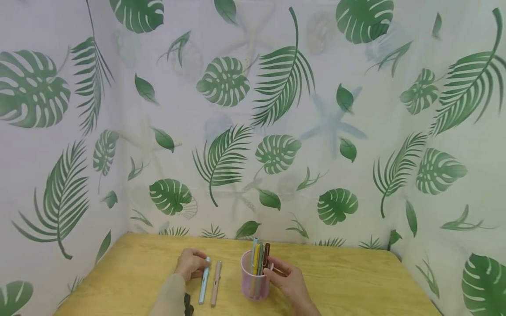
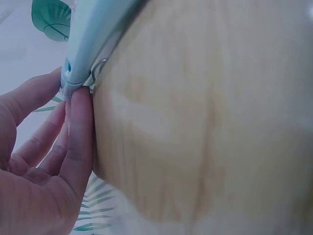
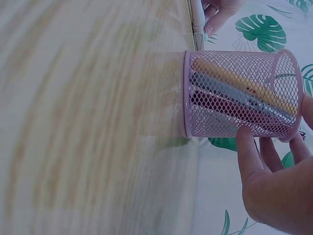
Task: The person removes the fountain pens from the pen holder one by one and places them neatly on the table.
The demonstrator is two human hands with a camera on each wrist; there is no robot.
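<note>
Nearest us, a pale sleeve enters at the lower left. Beyond it we see the left hand, its grip nearly closed, pinching one end of a light blue pen on the tabletop. Just beside that lies a pinkish pen. Next stands a pink mesh cup of leaning pens; the right hand holds it near the top, grip partly open.

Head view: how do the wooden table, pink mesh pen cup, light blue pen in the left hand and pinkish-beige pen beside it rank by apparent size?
1. Wooden table
2. Pink mesh pen cup
3. Light blue pen and pinkish-beige pen: too alike to rank.
</note>
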